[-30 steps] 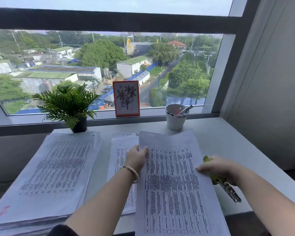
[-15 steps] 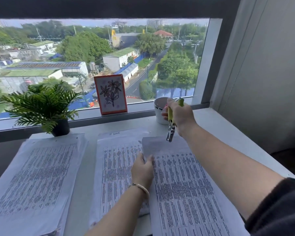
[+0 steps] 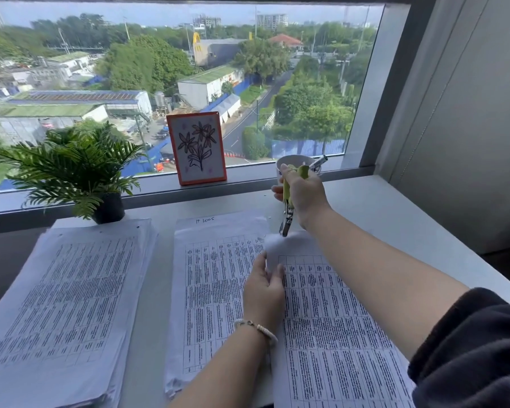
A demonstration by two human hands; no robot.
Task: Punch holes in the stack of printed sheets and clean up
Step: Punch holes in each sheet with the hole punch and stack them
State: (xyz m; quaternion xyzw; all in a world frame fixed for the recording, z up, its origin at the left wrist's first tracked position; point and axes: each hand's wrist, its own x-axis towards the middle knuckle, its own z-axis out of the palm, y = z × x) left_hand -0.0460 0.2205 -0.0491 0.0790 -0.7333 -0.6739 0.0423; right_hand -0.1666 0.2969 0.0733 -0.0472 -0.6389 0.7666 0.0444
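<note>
Right hand (image 3: 304,192) grips yellow-handled metal hole punch (image 3: 287,213), nose at 6 o'clock, touching far edge of white printed sheet (image 3: 321,304) | left hand (image 3: 264,287) pinches sheet's left edge, at 7 o'clock from punch (nearer the sheet) | sheet's long axis 12-to-6 on white bench (image 3: 380,207).

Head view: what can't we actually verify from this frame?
- Punch tip at the top edge of the sheet: motion-blurred, so whether it has bitten the paper cannot be told.
- Punch handles: mostly covered by the right hand.
- Printed text: too small to read.
- White cup: contents largely hidden behind the right hand.
- Left stack: near end cut off by the frame edge.
- Left hand fingertips: blurred at the sheet's edge.
</note>
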